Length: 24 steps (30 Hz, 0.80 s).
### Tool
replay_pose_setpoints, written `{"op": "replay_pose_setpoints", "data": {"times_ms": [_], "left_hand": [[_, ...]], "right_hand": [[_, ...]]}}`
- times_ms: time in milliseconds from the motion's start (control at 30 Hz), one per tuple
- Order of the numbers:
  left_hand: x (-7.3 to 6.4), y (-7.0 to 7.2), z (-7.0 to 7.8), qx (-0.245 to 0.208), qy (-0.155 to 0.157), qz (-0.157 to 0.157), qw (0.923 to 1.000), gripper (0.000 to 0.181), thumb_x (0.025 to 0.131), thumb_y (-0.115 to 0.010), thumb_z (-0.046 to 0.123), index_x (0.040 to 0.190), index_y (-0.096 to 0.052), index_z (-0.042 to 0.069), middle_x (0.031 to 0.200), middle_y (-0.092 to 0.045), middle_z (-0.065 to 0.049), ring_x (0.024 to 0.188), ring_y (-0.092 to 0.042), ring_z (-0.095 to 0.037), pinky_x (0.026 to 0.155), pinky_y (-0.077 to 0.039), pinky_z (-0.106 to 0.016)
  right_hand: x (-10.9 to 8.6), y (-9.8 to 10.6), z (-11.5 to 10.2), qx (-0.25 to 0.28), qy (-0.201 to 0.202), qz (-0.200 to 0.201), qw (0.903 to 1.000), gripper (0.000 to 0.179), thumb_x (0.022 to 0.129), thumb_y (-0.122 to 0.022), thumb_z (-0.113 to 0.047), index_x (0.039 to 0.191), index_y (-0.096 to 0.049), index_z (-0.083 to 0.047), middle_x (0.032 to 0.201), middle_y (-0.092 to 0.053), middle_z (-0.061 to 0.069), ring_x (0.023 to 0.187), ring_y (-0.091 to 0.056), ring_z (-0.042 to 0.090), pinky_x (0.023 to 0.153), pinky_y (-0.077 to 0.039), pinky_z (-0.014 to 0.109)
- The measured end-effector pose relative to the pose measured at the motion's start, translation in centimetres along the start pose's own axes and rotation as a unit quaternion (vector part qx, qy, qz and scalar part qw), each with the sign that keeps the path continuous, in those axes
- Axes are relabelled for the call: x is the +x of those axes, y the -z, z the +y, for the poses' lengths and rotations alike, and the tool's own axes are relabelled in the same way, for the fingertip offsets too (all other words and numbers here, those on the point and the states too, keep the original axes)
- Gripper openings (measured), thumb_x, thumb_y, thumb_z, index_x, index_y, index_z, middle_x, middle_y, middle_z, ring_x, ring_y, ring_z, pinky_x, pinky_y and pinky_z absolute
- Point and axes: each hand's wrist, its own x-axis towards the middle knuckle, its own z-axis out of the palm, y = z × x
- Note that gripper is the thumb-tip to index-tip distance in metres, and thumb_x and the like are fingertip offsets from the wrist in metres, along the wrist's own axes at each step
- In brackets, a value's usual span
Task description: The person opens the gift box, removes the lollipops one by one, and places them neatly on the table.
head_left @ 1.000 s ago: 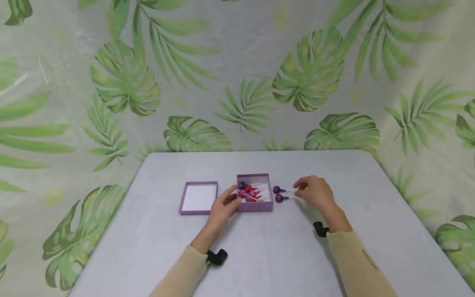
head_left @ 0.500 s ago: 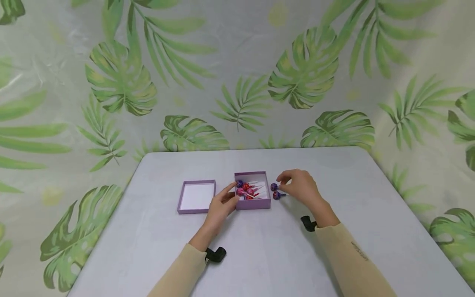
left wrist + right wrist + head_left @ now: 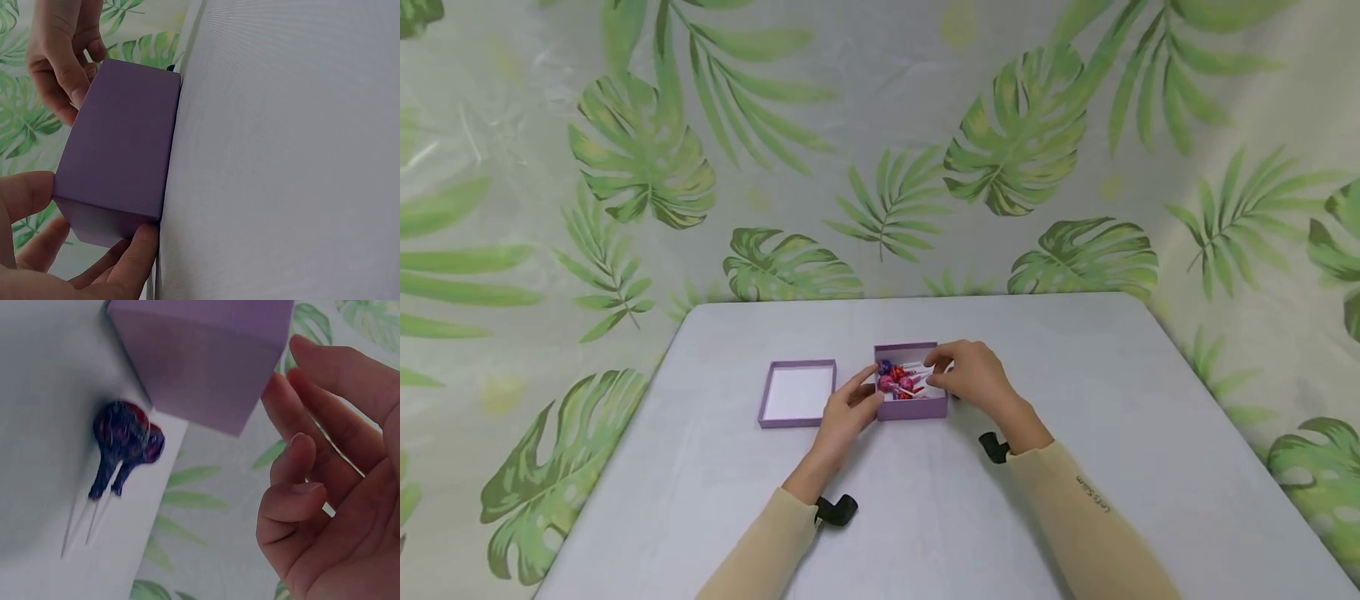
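**Lollipops [image 3: 887,384] in the purple box [image 3: 912,409], sticks toward three o'clock**

Farthest left on the white table [image 3: 880,517], the shallow lid [image 3: 797,393] lies flat, hollow side up, at nine o'clock from the box, a narrow strip of tabletop between them. The left hand [image 3: 844,419] comes in from eight o'clock and takes up part of that strip; its fingers and thumb rest against the box's left wall, relaxed, not wrapped round it.

The box sits open, roughly square to the table's far edge, which runs straight across at twelve beyond a band of white; toward six there's far more room. Inside, the candy heads bunch by the nine o'clock wall and most sticks fan out between two and four, so the long axes run mainly nine to three.

The right hand [image 3: 976,379] reaches over the right rim from four o'clock, thumb and forefinger parted above the sticks; I can't tell whether they touch one. Just beside the box's right wall, two dark-wrapped lollipops [image 3: 119,431] lie side by side, heads nearest the box, sticks pointing away. Past the hand, a broad stretch of white runs to the three o'clock edge.
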Motion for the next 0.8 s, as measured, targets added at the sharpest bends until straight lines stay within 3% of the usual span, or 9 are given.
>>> {"op": "replay_pose_setpoints", "data": {"times_ms": [333, 667, 800], "left_hand": [[0.1, 0.1, -0.1, -0.006, -0.002, -0.002, 1.0, 0.053, 0.097, -0.069, 0.02, 0.147, -0.054, 0.023, 0.135, -0.057, -0.021, 0.121, -0.058, -0.029, 0.097, -0.053, -0.04], [-0.2, 0.1, 0.5, -0.008, 0.008, -0.013, 0.9998, 0.056, 0.099, -0.065, 0.015, 0.152, -0.047, 0.016, 0.14, -0.052, -0.026, 0.124, -0.056, -0.03, 0.101, -0.05, -0.046], [-0.7, 0.1, 1.7, -0.006, 0.012, -0.023, 0.9996, 0.056, 0.099, -0.065, 0.013, 0.152, -0.047, 0.013, 0.141, -0.051, -0.028, 0.124, -0.055, -0.032, 0.102, -0.049, -0.047]], "right_hand": [[0.8, -1.8, -0.9, -0.025, 0.043, -0.038, 0.998, 0.017, 0.081, -0.085, -0.019, 0.098, -0.08, -0.017, 0.078, -0.067, -0.012, 0.075, -0.059, 0.012, 0.065, -0.049, 0.035], [1.5, -3.0, -1.3, -0.055, 0.025, -0.052, 0.9968, 0.013, 0.08, -0.087, -0.02, 0.092, -0.082, -0.019, 0.074, -0.066, -0.013, 0.07, -0.059, 0.008, 0.063, -0.051, 0.03], [1.9, -3.2, -1.4, -0.081, 0.028, -0.055, 0.9949, 0.01, 0.079, -0.087, -0.018, 0.088, -0.082, -0.019, 0.073, -0.066, -0.014, 0.07, -0.059, 0.01, 0.071, -0.049, 0.038]]}}
